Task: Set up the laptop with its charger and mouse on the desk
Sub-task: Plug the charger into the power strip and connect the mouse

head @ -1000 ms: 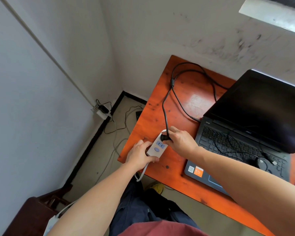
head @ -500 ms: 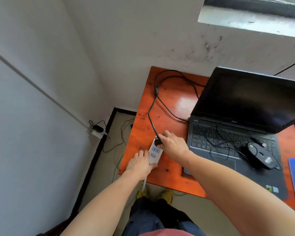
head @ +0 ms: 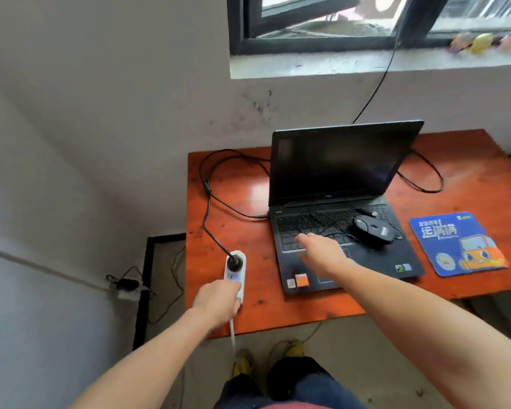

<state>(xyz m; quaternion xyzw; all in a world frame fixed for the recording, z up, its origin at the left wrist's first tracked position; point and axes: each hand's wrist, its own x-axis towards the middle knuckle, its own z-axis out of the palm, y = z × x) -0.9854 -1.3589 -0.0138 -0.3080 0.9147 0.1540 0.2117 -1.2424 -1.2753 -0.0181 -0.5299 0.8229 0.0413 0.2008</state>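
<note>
One surface point(head: 248, 184) is counted. On it are counted:

- one laptop point(head: 331, 172)
- one mouse point(head: 373, 231), on the keyboard
- one mouse pad point(head: 457, 246), right
- one power strip point(head: 236, 276), near left, with one black plug point(head: 234, 262) in it

Three black cables are made out:

- one charger cable point(head: 207, 208), left
- one thin mouse cable point(head: 328, 228)
- one cable loop point(head: 425, 184), far right

One white cord point(head: 232, 332) is counted at the near edge. Four stickers point(head: 301, 280) are counted on the palm rest, two left and two right.

Two hands are counted: left hand point(head: 219, 299) and right hand point(head: 322, 252). Two yellow shoes point(head: 242, 366) are counted on the floor. One window point(head: 322, 42) is counted, far.
</note>
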